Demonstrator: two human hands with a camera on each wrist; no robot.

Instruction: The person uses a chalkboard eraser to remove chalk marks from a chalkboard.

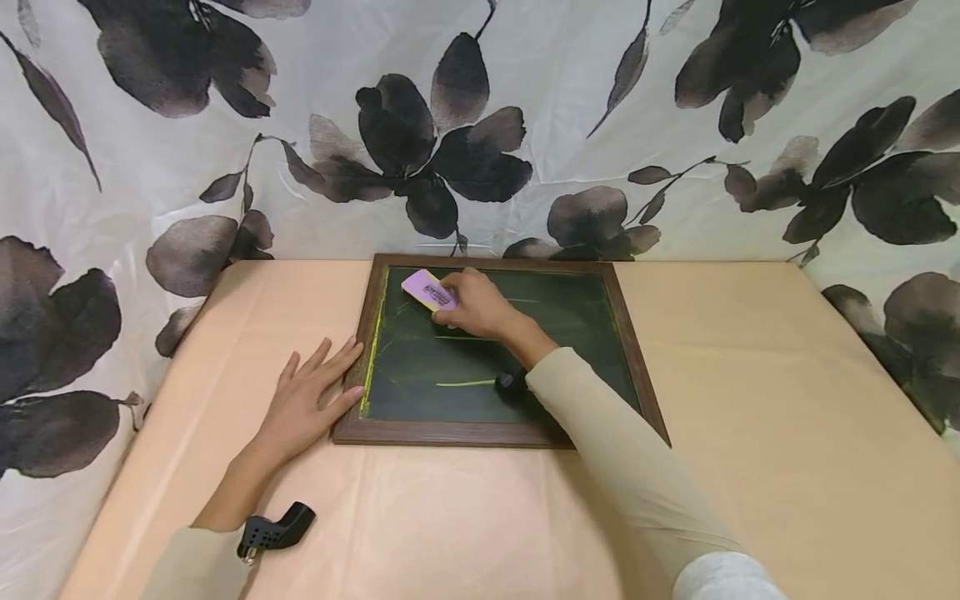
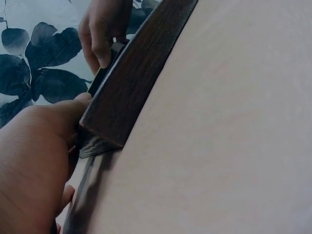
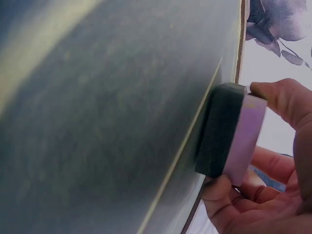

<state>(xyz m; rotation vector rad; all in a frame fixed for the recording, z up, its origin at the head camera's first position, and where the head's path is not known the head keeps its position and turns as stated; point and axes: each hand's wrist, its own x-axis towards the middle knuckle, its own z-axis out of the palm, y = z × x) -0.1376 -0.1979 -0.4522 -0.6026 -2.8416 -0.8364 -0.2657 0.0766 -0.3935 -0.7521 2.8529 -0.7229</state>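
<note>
A dark green chalkboard (image 1: 517, 350) in a brown wooden frame (image 1: 450, 432) lies flat on the peach table, with faint yellow chalk lines on it. My right hand (image 1: 480, 304) grips a pink-backed eraser (image 1: 427, 290) and presses its dark felt side (image 3: 217, 129) against the board near the far left corner. My left hand (image 1: 307, 398) lies flat with fingers spread on the table, its fingertips touching the frame's left edge (image 2: 122, 92). The left wrist view shows the frame's near corner beside my thumb (image 2: 44, 122).
A peach cloth covers the table (image 1: 750, 400). A white curtain with dark flowers (image 1: 450, 142) hangs behind it and at both sides. A small dark round object (image 1: 510, 383) sits on the board by my right forearm.
</note>
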